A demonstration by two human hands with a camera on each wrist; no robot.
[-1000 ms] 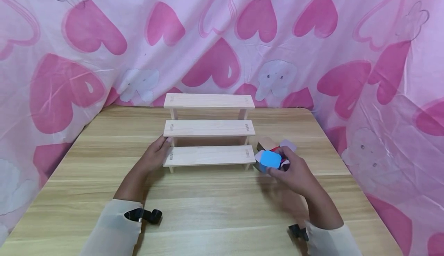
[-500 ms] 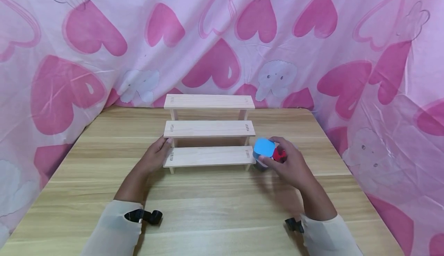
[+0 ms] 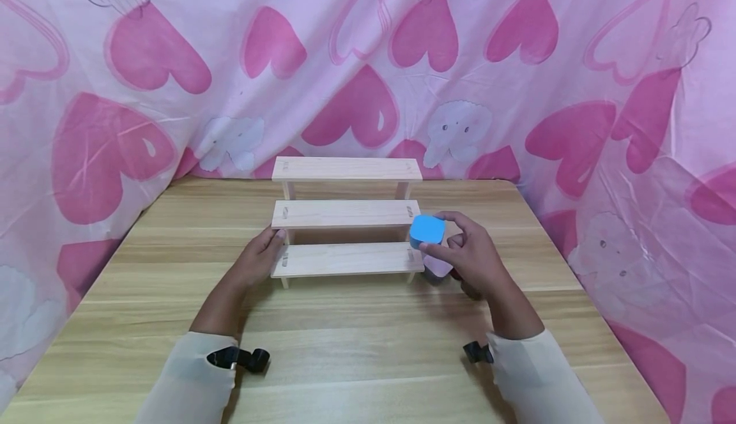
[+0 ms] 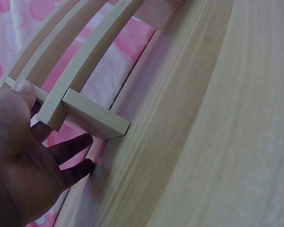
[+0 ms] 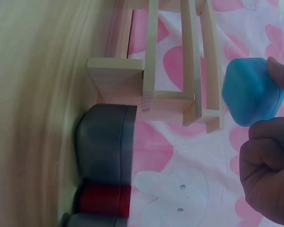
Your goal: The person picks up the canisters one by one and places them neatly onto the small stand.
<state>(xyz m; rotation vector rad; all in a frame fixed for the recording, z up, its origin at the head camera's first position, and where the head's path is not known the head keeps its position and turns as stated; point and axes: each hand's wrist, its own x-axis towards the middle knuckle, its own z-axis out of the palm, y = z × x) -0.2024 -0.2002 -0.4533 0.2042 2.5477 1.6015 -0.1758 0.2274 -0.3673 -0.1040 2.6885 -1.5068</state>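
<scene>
That blue box (image 3: 427, 230) has rounded corners, a flat top and thin seam; the right hand (image 3: 473, 251) pinches it by the right end of the rack (image 3: 345, 214), whose left end the left hand (image 3: 259, 259) grips.

Left sleeve (image 3: 186, 382): long, plain, off-white, slightly creased
Right sleeve (image 3: 540, 379): same pale cloth, ending above the wrist
Left wristpiece (image 3: 250, 358): black, tapered base, rounded block at its end
Right wristpiece (image 3: 476, 352): black, small, blocky
Hands (image 3: 257, 259) (image 3: 476, 257): bare
</scene>
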